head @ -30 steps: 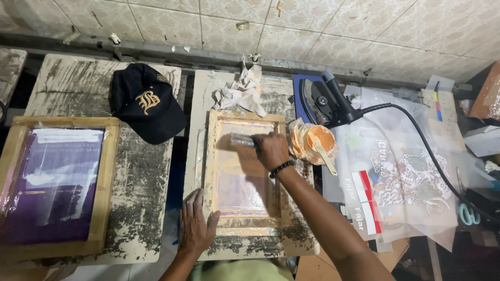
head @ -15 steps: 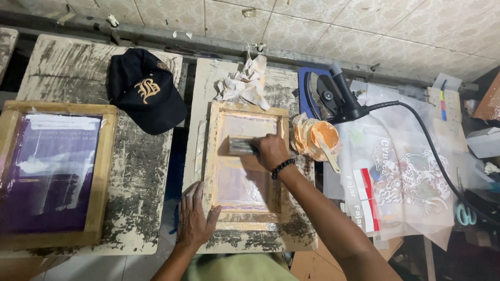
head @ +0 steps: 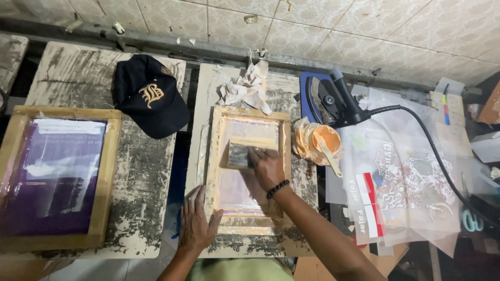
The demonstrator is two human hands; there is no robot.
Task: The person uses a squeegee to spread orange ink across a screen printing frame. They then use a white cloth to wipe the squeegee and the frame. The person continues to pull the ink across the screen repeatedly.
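A small wooden-framed printing screen [head: 249, 115] lies on the middle paint-stained board. My right hand [head: 266, 167], with a dark bead bracelet on the wrist, grips a wide squeegee [head: 240, 154] pressed on the mesh about halfway down the frame. My left hand [head: 197, 221] lies flat, fingers spread, on the frame's lower left corner and the board beside it.
A larger wooden screen with purple mesh [head: 54, 174] lies at the left, a black cap [head: 148, 96] behind it. Crumpled rags [head: 247, 86] sit above the small frame. An orange ink pot with a stick [head: 320, 143], an iron [head: 330, 101] with its cable, and printed transparent sheets [head: 411, 182] fill the right.
My right hand has dragged the squeegee from the frame's top edge down toward me, to mid-screen. My left hand stays pressed on the lower left corner.
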